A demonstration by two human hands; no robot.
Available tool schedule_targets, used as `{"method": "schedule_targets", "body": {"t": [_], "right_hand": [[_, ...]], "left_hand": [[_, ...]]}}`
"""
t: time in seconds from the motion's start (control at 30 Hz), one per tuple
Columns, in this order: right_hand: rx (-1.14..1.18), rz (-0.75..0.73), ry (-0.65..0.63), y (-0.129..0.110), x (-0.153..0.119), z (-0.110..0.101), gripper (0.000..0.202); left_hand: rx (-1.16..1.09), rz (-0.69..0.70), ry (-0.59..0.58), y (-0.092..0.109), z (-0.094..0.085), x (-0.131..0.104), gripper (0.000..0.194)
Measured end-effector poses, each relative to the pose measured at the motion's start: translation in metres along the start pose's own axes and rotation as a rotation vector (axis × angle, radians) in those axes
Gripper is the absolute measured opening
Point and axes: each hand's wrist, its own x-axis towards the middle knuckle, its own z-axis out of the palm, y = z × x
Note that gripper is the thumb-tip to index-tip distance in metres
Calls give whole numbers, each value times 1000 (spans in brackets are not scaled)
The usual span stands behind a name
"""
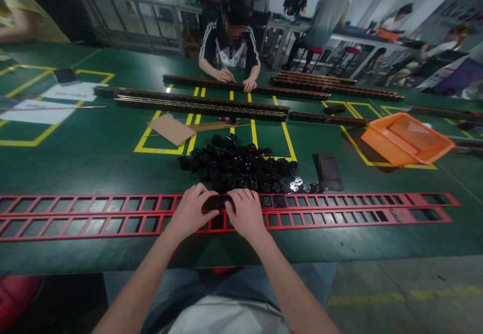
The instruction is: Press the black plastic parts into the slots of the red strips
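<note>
Two long red frames [320,228] with rows of rectangular openings lie side by side along the near edge of the green table. My left hand [194,211] is closed on a black part [212,202] at the far frame. Beside it, my right hand [245,211] has its fingers closed on another black part [226,199] at the same frame. Just right of my right hand, two black sockets [273,201] sit in openings of the far frame. A heap of small black parts [234,163] lies directly beyond my hands, with a few clear pieces [298,184] at its right end.
An orange basket [407,140] stands at the right, and a dark pixelated object [329,172] lies right of the heap. Cardboard [171,129] and long dark rails [199,105] lie farther back. Across the table sits a person [230,47], hands at a rail.
</note>
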Motion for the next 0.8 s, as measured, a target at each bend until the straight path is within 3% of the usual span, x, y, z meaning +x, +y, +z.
{"method": "schedule_targets", "body": {"t": [0.4, 0.8], "right_hand": [[-40, 5, -1, -1, 0, 1, 22], [-25, 2, -4, 0, 0, 0, 22]], "left_hand": [[172, 32, 12, 4, 3, -3, 32], [311, 22, -74, 19, -8, -1, 30]]}}
